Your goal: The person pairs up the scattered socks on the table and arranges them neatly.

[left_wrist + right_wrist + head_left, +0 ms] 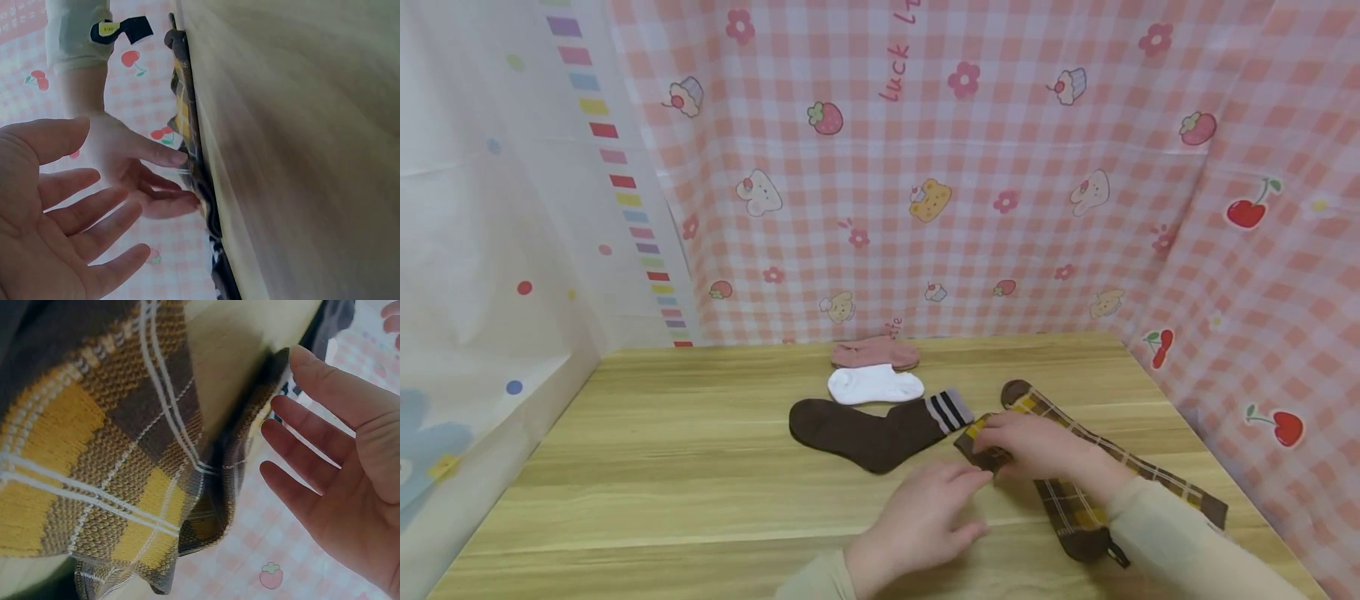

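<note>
Two brown-and-yellow plaid socks lie on the right of the table. One plaid sock (1138,454) stretches diagonally behind my right forearm; the other plaid sock (1060,504) runs partly under my right hand. My right hand (1033,446) touches this nearer sock's end with thumb and fingertips, its fingers only loosely bent in the right wrist view. The knitted plaid fabric (106,444) fills much of that view. My left hand (928,512) is just left of the right hand, palm facing it and fingers spread, holding nothing.
Left of my hands, a dark brown sock (868,433) with a striped cuff lies on the wooden table (662,467). Behind it are a white ankle sock (876,385) and a pink ankle sock (872,353). A pink checked cloth (880,242) hangs along the back edge.
</note>
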Demonstrator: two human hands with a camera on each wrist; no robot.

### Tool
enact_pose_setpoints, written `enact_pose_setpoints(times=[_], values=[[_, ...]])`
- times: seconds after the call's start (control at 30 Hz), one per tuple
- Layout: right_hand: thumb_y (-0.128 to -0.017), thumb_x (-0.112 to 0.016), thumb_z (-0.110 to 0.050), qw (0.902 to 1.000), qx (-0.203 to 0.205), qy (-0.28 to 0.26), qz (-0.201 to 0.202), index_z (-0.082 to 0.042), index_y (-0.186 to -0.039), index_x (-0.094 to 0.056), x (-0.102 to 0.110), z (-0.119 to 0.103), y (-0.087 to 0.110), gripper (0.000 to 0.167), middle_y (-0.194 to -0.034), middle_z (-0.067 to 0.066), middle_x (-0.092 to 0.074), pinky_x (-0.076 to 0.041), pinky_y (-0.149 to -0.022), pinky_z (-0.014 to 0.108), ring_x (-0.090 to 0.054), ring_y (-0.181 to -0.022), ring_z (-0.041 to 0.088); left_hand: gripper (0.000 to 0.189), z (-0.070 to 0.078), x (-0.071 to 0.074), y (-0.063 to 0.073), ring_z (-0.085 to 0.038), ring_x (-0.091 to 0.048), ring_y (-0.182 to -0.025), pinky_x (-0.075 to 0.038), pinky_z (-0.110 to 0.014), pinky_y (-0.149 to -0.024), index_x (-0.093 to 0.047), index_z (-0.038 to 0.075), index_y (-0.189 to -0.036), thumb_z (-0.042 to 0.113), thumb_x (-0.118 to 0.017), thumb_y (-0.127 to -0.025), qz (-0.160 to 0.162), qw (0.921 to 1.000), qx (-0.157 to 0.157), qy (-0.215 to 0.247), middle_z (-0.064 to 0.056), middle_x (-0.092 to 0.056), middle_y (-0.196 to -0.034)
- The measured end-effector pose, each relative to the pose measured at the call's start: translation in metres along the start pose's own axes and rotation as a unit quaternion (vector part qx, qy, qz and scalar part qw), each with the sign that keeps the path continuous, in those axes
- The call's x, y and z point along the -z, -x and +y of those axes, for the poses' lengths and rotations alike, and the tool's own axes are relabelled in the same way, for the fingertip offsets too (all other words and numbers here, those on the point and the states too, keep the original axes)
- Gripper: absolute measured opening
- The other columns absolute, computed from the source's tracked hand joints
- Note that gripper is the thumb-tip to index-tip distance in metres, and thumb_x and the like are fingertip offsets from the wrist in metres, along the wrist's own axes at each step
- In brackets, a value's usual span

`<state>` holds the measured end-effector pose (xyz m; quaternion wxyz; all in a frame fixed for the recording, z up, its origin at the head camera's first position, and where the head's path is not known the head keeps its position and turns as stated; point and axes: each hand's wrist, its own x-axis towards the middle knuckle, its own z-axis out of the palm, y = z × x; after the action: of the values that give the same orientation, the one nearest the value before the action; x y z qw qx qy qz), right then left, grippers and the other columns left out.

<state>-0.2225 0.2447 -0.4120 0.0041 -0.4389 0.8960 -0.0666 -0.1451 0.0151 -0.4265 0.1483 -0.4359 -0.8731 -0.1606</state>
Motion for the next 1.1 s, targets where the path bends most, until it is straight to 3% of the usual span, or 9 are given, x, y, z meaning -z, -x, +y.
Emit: enact_pose_setpoints(times=[0.23, 0.4, 0.5, 0.7, 0.83, 1.03, 1.1], values=[[-0.069, -0.087, -0.007, 0.9995, -0.007, 0.012, -0.027, -0.015, -0.099, -0.067, -0.004, 0.008, -0.006, 0.037, -0.098, -0.004, -0.058, -0.052, -0.073, 0.035, -0.056, -0.089, 0.017, 0.05, 0.006, -0.005, -0.002, -0.012, -0.06, -0.11, -0.048, -0.029, -0.093, -0.063, 0.012, -0.129, 0.036, -0.075, -0.087, -0.002, 0.9998, -0.018, 0.009, 0.001, -0.066, -0.118], [-0.07, -0.085, -0.004, 0.9997, 0.01, 0.015, -0.013, -0.016, -0.092, -0.063, -0.008, 0.013, -0.009, 0.033, -0.09, -0.005, -0.052, -0.048, -0.068, 0.032, -0.05, -0.081, 0.013, 0.05, 0.011, -0.009, -0.003, -0.013, -0.059, -0.112, -0.047, -0.028, -0.095, -0.063, 0.011, -0.129, 0.036, -0.075, -0.087, -0.004, 0.9996, -0.028, 0.004, 0.0, -0.065, -0.12], [-0.078, -0.081, -0.004, 0.9997, 0.015, 0.021, -0.001, -0.017, -0.09, -0.063, -0.009, 0.016, -0.009, 0.025, -0.09, -0.005, -0.055, -0.049, -0.069, 0.032, -0.054, -0.082, 0.013, 0.05, 0.014, -0.01, -0.004, -0.013, -0.058, -0.115, -0.046, -0.028, -0.097, -0.063, 0.011, -0.13, 0.037, -0.074, -0.088, -0.014, 0.9994, -0.032, 0.009, 0.0, -0.064, -0.123], [-0.09, -0.07, -0.005, 0.9979, -0.022, -0.06, 0.013, -0.013, -0.1, -0.069, -0.002, 0.027, -0.005, 0.013, -0.097, -0.003, -0.067, -0.054, -0.075, 0.034, -0.063, -0.088, 0.012, 0.049, 0.019, -0.011, -0.006, -0.012, -0.057, -0.118, -0.045, -0.027, -0.097, -0.062, 0.012, -0.132, 0.035, -0.072, -0.09, -0.041, 0.9981, -0.032, 0.033, 0.002, -0.063, -0.126], [-0.095, -0.066, -0.007, 0.9889, -0.057, -0.13, 0.043, -0.011, -0.102, -0.065, 0.004, 0.038, 0.002, 0.009, -0.095, -0.003, -0.066, -0.053, -0.071, 0.032, -0.063, -0.085, 0.011, 0.049, 0.023, -0.012, -0.007, -0.01, -0.057, -0.117, -0.045, -0.026, -0.097, -0.062, 0.014, -0.133, 0.037, -0.071, -0.09, -0.046, 0.9981, -0.031, 0.026, 0.004, -0.063, -0.125], [-0.099, -0.058, -0.003, 0.9587, -0.116, -0.241, 0.095, -0.004, -0.103, -0.06, 0.017, 0.047, 0.016, 0.005, -0.096, 0.005, -0.065, -0.05, -0.068, 0.032, -0.062, -0.085, 0.017, 0.051, 0.031, -0.013, -0.012, -0.01, -0.056, -0.117, -0.044, -0.028, -0.098, -0.06, 0.017, -0.135, 0.041, -0.07, -0.091, -0.053, 0.9979, -0.036, -0.006, 0.006, -0.062, -0.127], [-0.1, -0.057, -0.005, 0.9513, -0.143, -0.248, 0.113, -0.003, -0.105, -0.061, 0.021, 0.049, 0.022, 0.007, -0.1, 0.009, -0.066, -0.051, -0.07, 0.033, -0.064, -0.089, 0.022, 0.051, 0.034, -0.014, -0.013, -0.01, -0.056, -0.117, -0.043, -0.029, -0.098, -0.06, 0.018, -0.135, 0.042, -0.069, -0.091, -0.056, 0.9976, -0.039, -0.015, 0.006, -0.061, -0.127]])
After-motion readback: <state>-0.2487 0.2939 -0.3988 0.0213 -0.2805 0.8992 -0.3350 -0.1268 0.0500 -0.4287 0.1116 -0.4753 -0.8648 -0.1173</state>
